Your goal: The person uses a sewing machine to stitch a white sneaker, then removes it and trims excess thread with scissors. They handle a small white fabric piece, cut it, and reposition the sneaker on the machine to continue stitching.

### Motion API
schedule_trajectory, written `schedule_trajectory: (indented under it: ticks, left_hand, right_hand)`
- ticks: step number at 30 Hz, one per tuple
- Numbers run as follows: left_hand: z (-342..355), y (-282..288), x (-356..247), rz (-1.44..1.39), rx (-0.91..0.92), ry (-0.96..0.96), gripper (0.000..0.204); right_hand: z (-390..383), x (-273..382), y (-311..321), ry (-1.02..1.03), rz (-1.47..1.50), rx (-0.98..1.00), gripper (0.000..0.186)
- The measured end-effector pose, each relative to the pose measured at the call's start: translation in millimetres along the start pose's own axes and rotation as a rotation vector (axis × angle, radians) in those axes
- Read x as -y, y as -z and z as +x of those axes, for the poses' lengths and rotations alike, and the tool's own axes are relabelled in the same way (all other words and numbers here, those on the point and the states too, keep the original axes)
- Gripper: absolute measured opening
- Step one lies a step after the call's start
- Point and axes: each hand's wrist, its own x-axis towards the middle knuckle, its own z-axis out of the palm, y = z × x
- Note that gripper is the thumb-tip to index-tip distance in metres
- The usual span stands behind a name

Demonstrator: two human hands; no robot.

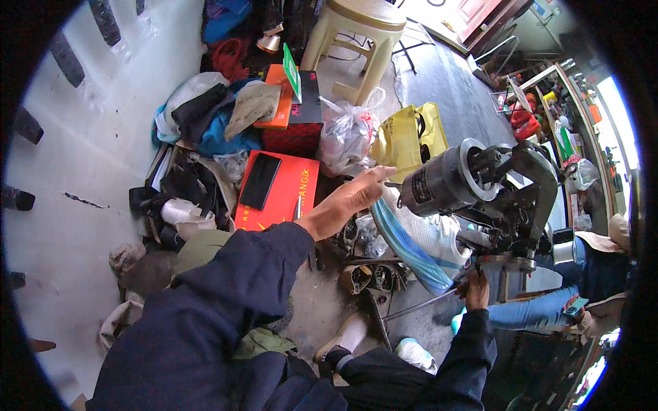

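Note:
A white knit sneaker (444,234) with a blue sole sits tilted at the arm of a dark metal sewing machine (531,198), its sole facing left. At the sneaker's upper left end is my left hand (346,204), index finger stretched toward the machine's grey cylinder (439,183), the other fingers bent against the shoe. Below the machine's round plate (506,264), beside the sneaker's lower end, my right hand (476,293) is closed with its fingers upward. What its fingertips grip is hidden.
On the left, a black phone (260,181) lies on a red box (293,198) beside piled cloths. Beyond stand a plastic bag (348,133), a yellow bag (404,140) and a beige stool (360,17). A person in blue jeans (538,314) sits at the right, close to the machine.

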Motion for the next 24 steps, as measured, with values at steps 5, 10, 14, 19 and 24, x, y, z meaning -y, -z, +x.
schedule_trajectory:
  ticks: [5, 10, 14, 19, 24]
  left_hand:
    - [19, -7, -2, -0.128, -0.095, 0.119, 0.086]
    - [47, -19, 12, 0.084, -0.243, 0.055, 0.075]
    - [45, -20, 17, 0.203, -0.233, 0.000, 0.066]
    - [29, -8, 3, 0.252, -0.154, -0.042, 0.050]
    - [13, -6, -13, 0.402, -0.077, -0.156, 0.048]
  right_hand:
    - [1, 14, 2, -0.118, 0.082, 0.059, 0.051]
    - [-8, 32, 3, -0.083, 0.073, 0.057, 0.040]
    - [-9, 60, 38, 0.125, -0.079, -0.148, 0.034]
    - [13, 49, 118, 0.133, 0.001, -0.356, 0.029]
    - [50, -47, 112, 0.477, -0.523, -0.366, 0.042]
